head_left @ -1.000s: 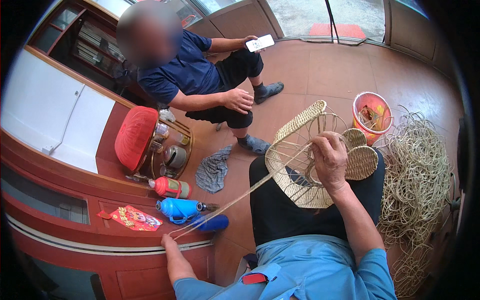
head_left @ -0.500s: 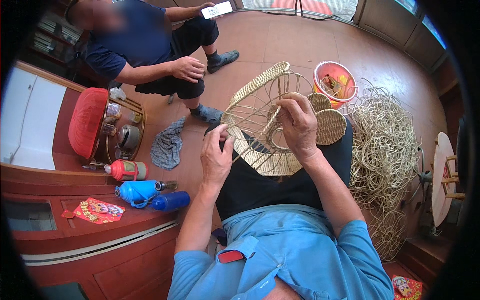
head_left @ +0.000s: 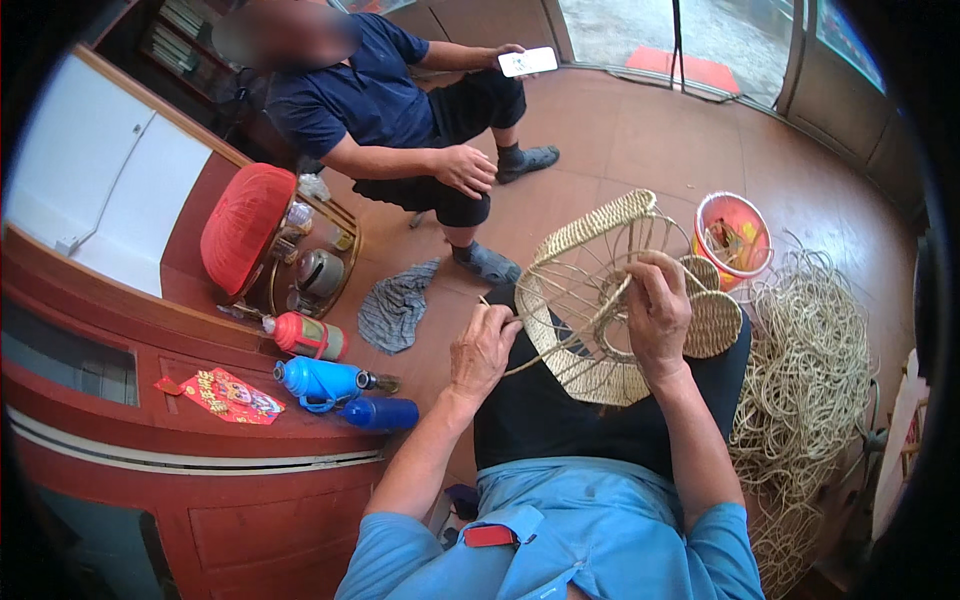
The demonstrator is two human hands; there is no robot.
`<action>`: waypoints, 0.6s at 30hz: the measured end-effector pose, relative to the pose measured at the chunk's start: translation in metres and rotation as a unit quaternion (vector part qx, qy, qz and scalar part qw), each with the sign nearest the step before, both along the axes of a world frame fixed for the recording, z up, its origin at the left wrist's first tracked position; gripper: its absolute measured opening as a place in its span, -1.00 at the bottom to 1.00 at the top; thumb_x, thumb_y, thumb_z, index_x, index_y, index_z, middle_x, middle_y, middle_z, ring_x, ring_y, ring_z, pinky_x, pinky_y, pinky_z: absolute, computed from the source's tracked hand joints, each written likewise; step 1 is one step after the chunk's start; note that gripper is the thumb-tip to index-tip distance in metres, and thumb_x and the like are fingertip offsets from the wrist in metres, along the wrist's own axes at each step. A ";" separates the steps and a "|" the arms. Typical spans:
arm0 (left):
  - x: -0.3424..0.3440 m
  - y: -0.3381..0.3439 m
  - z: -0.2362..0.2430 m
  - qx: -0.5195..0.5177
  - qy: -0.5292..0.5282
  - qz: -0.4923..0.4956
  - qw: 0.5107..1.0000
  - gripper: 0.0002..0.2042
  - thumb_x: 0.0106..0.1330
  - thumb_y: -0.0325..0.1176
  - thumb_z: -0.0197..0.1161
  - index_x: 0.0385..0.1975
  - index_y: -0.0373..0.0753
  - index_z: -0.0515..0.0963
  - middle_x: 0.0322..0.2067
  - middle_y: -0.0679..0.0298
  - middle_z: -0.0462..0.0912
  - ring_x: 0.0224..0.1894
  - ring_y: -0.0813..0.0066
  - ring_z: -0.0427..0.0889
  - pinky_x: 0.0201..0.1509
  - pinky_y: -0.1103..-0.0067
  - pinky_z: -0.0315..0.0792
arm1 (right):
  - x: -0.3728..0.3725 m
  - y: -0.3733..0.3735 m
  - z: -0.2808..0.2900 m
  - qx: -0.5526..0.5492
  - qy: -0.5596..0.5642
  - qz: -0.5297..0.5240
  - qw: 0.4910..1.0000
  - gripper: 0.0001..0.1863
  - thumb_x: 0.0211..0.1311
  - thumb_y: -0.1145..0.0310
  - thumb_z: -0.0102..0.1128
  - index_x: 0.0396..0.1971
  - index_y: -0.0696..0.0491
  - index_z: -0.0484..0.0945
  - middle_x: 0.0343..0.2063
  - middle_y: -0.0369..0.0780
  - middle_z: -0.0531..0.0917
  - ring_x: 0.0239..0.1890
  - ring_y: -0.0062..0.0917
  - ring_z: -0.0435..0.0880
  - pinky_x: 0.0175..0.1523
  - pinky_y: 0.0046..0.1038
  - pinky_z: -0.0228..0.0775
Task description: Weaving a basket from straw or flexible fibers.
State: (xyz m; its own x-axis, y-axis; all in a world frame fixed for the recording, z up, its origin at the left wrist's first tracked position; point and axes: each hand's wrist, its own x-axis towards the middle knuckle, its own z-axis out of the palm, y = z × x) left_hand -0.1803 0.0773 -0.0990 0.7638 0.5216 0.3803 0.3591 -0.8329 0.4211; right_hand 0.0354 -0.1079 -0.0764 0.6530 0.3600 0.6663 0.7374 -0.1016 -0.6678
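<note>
A woven straw piece [head_left: 600,383] rests on my lap, with a thick plaited rim and thin ribs strung across its open middle. Two round woven discs [head_left: 713,324] sit at its right side. My left hand [head_left: 484,348] is closed on a straw cord [head_left: 541,357] that runs from the piece, left of its rim. At the centre-right of the ribs, my right hand [head_left: 657,312] pinches the piece between thumb and fingers. Its fingertips partly cover the spot where they grip.
A heap of loose straw cord [head_left: 805,370] lies right of my legs, behind it a red bucket [head_left: 733,237]. A seated person [head_left: 375,110] holds a phone [head_left: 527,62]. Flasks [head_left: 318,380] stand at left near a red cabinet [head_left: 290,530]; a grey cloth [head_left: 397,305] lies on the floor.
My left hand has moved away from the ribs to the left, drawing the cord out past the rim. My right hand stays at the ribs. The whole view has shifted.
</note>
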 end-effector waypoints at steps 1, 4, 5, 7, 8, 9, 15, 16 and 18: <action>-0.001 0.003 0.000 0.026 0.004 -0.013 1.000 -0.88 0.53 -0.36 0.40 -0.12 -0.19 0.59 -0.19 0.13 0.61 -0.19 -0.01 0.72 -0.15 0.18 0.60 | -0.001 0.001 0.000 0.005 -0.004 0.004 1.000 -0.78 0.31 0.63 0.41 -0.09 0.07 0.74 -0.04 -0.15 0.70 0.01 -0.22 0.76 0.06 -0.26 0.65; -0.008 0.018 -0.001 0.059 0.007 0.007 0.998 -0.91 0.57 -0.33 0.32 -0.13 -0.18 0.60 -0.20 0.12 0.63 -0.15 -0.05 0.72 -0.10 0.14 0.61 | 0.000 0.001 -0.004 0.009 0.030 0.012 0.999 -0.77 0.31 0.65 0.40 -0.09 0.09 0.73 -0.05 -0.15 0.68 -0.02 -0.24 0.76 0.00 -0.30 0.65; -0.015 0.026 0.000 0.075 -0.002 0.019 0.997 -0.91 0.60 -0.31 0.27 -0.13 -0.16 0.59 -0.19 0.11 0.64 -0.13 -0.05 0.72 -0.08 0.11 0.61 | 0.000 -0.001 -0.005 0.011 0.025 0.013 1.000 -0.77 0.31 0.65 0.40 -0.09 0.09 0.73 -0.05 -0.15 0.68 -0.02 -0.24 0.76 0.00 -0.30 0.65; -0.048 0.066 -0.001 0.096 0.011 0.093 0.991 -0.86 0.57 -0.30 0.23 -0.19 -0.22 0.61 -0.20 0.02 0.67 -0.12 -0.15 0.69 -0.05 0.05 0.59 | 0.000 -0.001 -0.002 0.000 0.027 0.010 1.000 -0.77 0.31 0.65 0.40 -0.08 0.09 0.73 -0.05 -0.15 0.68 -0.02 -0.25 0.76 0.00 -0.29 0.66; -0.074 0.097 -0.010 0.093 0.022 0.164 0.982 -0.84 0.55 -0.29 0.24 -0.23 -0.24 0.61 -0.21 -0.01 0.68 -0.12 -0.19 0.68 -0.05 0.03 0.58 | -0.002 0.003 -0.002 0.006 0.018 0.014 1.000 -0.77 0.32 0.65 0.39 -0.08 0.09 0.72 -0.04 -0.14 0.67 -0.05 -0.26 0.76 -0.02 -0.29 0.66; -0.097 0.118 -0.011 0.068 0.011 0.209 0.976 -0.82 0.51 -0.29 0.27 -0.24 -0.29 0.59 -0.21 -0.10 0.70 -0.13 -0.27 0.68 -0.04 -0.04 0.56 | -0.003 0.003 -0.001 0.013 0.012 0.015 1.000 -0.77 0.32 0.65 0.39 -0.08 0.09 0.72 -0.04 -0.14 0.67 -0.05 -0.26 0.76 -0.02 -0.29 0.66; -0.090 0.049 0.049 -0.122 0.051 0.067 0.989 -0.78 0.53 -0.29 0.35 -0.06 -0.32 0.75 -0.20 -0.12 0.81 -0.12 -0.06 0.83 0.00 0.18 0.66 | 0.007 -0.008 -0.001 -0.011 0.003 -0.031 0.999 -0.78 0.33 0.63 0.38 -0.08 0.08 0.72 0.06 -0.12 0.66 -0.11 -0.29 0.77 -0.08 -0.30 0.67; -0.071 0.010 0.073 -0.243 0.071 -0.006 0.967 -0.77 0.59 -0.29 0.33 -0.01 -0.32 0.76 -0.20 0.03 0.83 -0.15 0.26 0.84 -0.02 0.34 0.68 | 0.005 -0.008 0.005 -0.016 0.038 -0.024 0.999 -0.79 0.34 0.62 0.37 -0.09 0.06 0.72 0.10 -0.09 0.67 -0.10 -0.25 0.79 -0.07 -0.26 0.68; -0.041 -0.057 0.082 -0.509 0.100 -0.206 0.829 -0.78 0.65 -0.35 0.28 0.09 -0.26 0.78 -0.16 0.26 0.85 -0.13 0.53 0.81 0.01 0.48 0.68 | 0.006 -0.006 0.007 -0.022 0.006 -0.024 0.999 -0.79 0.35 0.61 0.37 -0.08 0.06 0.71 0.13 -0.08 0.68 -0.07 -0.19 0.80 -0.05 -0.23 0.69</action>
State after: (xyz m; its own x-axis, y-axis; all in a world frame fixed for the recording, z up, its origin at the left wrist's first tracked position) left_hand -0.2214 0.0200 -0.0170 0.9515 0.1732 -0.2541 0.2806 -0.1510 0.9479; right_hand 0.0413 -0.1134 -0.0689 0.6775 0.3580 0.6425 0.7234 -0.1661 -0.6702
